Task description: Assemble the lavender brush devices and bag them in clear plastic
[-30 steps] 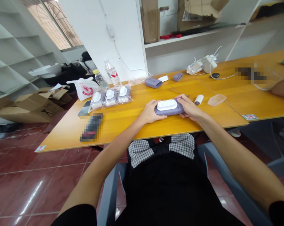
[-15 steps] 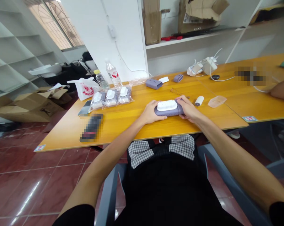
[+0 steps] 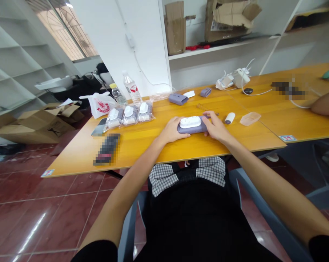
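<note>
Purple brush (image 3: 192,126), left fingers (image 3: 183,136) clasping one end, right fingers (image 3: 212,117) clasping the other

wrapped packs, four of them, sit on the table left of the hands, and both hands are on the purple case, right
Not four: the head view shows three wrapped packs on the table. The rest is right: they sit left of the left hand, and it and the right hand are both on the purple case.
</note>
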Demonstrator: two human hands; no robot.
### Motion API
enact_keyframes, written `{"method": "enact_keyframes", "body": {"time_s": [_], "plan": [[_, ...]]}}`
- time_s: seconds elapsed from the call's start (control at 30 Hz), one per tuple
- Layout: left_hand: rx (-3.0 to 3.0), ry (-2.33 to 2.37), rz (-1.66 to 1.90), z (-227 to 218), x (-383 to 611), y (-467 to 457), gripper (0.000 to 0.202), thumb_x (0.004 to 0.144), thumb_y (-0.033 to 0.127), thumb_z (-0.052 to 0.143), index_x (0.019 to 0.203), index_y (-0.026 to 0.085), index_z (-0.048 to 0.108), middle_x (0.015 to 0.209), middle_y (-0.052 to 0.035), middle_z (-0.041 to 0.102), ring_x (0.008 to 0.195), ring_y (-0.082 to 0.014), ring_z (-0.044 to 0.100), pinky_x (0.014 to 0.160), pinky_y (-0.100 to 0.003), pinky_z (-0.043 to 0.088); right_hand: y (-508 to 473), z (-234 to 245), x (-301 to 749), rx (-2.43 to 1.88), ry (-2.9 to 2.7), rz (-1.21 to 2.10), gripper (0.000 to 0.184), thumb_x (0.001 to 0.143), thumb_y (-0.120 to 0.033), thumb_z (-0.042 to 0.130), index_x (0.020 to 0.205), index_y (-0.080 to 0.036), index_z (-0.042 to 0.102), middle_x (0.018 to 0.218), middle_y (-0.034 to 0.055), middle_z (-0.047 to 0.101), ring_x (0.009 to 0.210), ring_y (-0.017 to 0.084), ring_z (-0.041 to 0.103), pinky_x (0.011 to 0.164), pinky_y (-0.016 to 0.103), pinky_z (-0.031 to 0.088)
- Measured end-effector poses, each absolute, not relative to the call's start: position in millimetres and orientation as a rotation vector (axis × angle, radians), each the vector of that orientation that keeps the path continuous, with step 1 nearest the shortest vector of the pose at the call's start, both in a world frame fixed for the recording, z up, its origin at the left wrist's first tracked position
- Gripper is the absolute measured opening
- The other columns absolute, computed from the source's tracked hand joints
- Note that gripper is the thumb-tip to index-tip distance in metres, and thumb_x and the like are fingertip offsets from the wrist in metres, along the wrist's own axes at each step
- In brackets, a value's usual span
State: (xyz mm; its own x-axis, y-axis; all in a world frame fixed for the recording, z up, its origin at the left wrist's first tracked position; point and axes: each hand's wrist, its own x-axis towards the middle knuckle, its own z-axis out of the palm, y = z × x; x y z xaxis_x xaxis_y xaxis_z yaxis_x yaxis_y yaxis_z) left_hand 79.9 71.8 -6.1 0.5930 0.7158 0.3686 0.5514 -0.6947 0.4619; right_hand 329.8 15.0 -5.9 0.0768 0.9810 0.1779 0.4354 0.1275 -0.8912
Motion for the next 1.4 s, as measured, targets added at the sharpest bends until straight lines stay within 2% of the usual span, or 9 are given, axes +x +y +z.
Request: {"method": "enact_keyframes", "body": {"time_s": [0.07, 0.13, 0.33, 0.43, 0.5, 0.67, 0.83, 1.17, 1.4], "plan": [[2.505, 1.09, 0.781, -4.8, 74.6, 76.3, 0.084, 0.074, 0.045, 0.096, 0.146, 0.018, 0.06, 0.14, -0.0153, 0.067, 0.134, -0.035, 0.064, 0.12, -0.053, 0.048, 17.3, -9.4, 333.3, -1.43, -1.604, 0.525, 0.047, 0.099, -0.053, 0.058, 0.136, -0.023, 0.06, 0.135, 0.0186, 0.068, 0.09, 0.027, 0.072, 0.061, 0.036, 0.06], [2.482, 1.145, 0.8, -3.8, 69.7, 79.9, 0.084, 0.075, 0.046, 0.096, 0.146, 0.017, 0.06, 0.141, -0.016, 0.066, 0.134, -0.0349, 0.063, 0.12, -0.053, 0.048, 19.2, -11.9, 336.4, -1.403, -1.725, 0.409, 0.048, 0.094, -0.048, 0.065, 0.133, -0.02, 0.066, 0.137, 0.0194, 0.07, 0.104, 0.033, 0.072, 0.079, 0.046, 0.063], [2.45, 1.255, 0.825, 4.0, 60.3, 78.8, 0.097, 0.077, 0.056, 0.093, 0.155, 0.017, 0.053, 0.157, -0.0204, 0.057, 0.15, -0.0381, 0.052, 0.128, -0.054, 0.039, 18.6, -14.5, 340.1, -1.437, -1.937, 0.372, 0.05, 0.093, -0.035, 0.064, 0.139, -0.018, 0.068, 0.124, 0.0134, 0.08, 0.075, 0.025, 0.072, 0.095, 0.052, 0.059], [2.361, 1.344, 0.814, 9.2, 52.3, 71.1, 0.088, 0.095, 0.062, 0.073, 0.165, 0.018, 0.043, 0.172, -0.0217, 0.044, 0.163, -0.037, 0.04, 0.134, -0.054, 0.031, 19.4, -18.1, 342.8, -1.521, -1.931, 0.144, 0.048, 0.098, -0.033, 0.056, 0.14, -0.017, 0.07, 0.134, 0.0159, 0.078, 0.108, 0.034, 0.075, 0.108, 0.055, 0.055], [2.314, 1.412, 0.794, 9.3, 43.6, 63.8, 0.079, 0.105, 0.062, 0.057, 0.169, 0.02, 0.038, 0.176, -0.0196, 0.04, 0.166, -0.0348, 0.036, 0.136, -0.054, 0.028, 20.7, -21.5, 344.8, -1.587, -1.979, 0.013, 0.048, 0.1, -0.031, 0.05, 0.141, -0.015, 0.071, 0.141, 0.0175, 0.075, 0.133, 0.039, 0.066, 0.117, 0.056, 0.05], [2.39, 1.623, 0.484, -3.8, 16.2, 41.6, 0.073, 0.111, 0.05, 0.04, 0.171, 0.01, 0.032, 0.181, -0.021, 0.028, 0.17, -0.0315, 0.027, 0.139, -0.049, 0.023, 20.8, -29.0, 342.2, -1.741, -2.179, 0.04, 0.063, 0.104, -0.032, 0.04, 0.159, -0.005, 0.055, 0.166, 0.0218, 0.056, 0.157, 0.038, 0.048, 0.13, 0.056, 0.037], [2.515, 1.702, 0.222, -11.1, 3.7, 23.3, 0.064, 0.111, 0.044, 0.037, 0.164, 0.01, 0.045, 0.179, -0.0204, 0.033, 0.17, -0.0338, 0.027, 0.139, -0.056, 0.02, 17.9, -31.4, 337.5, -1.896, -2.175, 0.095, 0.073, 0.108, -0.043, 0.03, 0.169, -0.004, 0.041, 0.176, 0.0219, 0.04, 0.167, 0.038, 0.032, 0.135, 0.062, 0.025], [2.528, 1.716, 0.174, -5.7, 8.0, 19.6, 0.065, 0.111, 0.041, 0.036, 0.164, 0.004, 0.046, 0.178, -0.0223, 0.033, 0.17, -0.033, 0.027, 0.139, -0.054, 0.02, 19.4, -29.3, 337.8, -1.901, -2.254, 0.069, 0.075, 0.108, -0.043, 0.023, 0.167, -0.001, 0.044, 0.177, 0.0231, 0.038, 0.167, 0.039, 0.031, 0.133, 0.064, 0.026], [2.534, 1.689, 0.208, -6.7, 6.8, 18.9, 0.064, 0.111, 0.041, 0.036, 0.166, 0.01, 0.044, 0.178, -0.0203, 0.034, 0.169, -0.0325, 0.028, 0.139, -0.055, 0.022, 21.5, -31.6, 339.4, -1.9, -2.267, 0.065, 0.074, 0.109, -0.043, 0.024, 0.167, -0.001, 0.043, 0.177, 0.0246, 0.037, 0.167, 0.039, 0.031, 0.134, 0.063, 0.026]]}}
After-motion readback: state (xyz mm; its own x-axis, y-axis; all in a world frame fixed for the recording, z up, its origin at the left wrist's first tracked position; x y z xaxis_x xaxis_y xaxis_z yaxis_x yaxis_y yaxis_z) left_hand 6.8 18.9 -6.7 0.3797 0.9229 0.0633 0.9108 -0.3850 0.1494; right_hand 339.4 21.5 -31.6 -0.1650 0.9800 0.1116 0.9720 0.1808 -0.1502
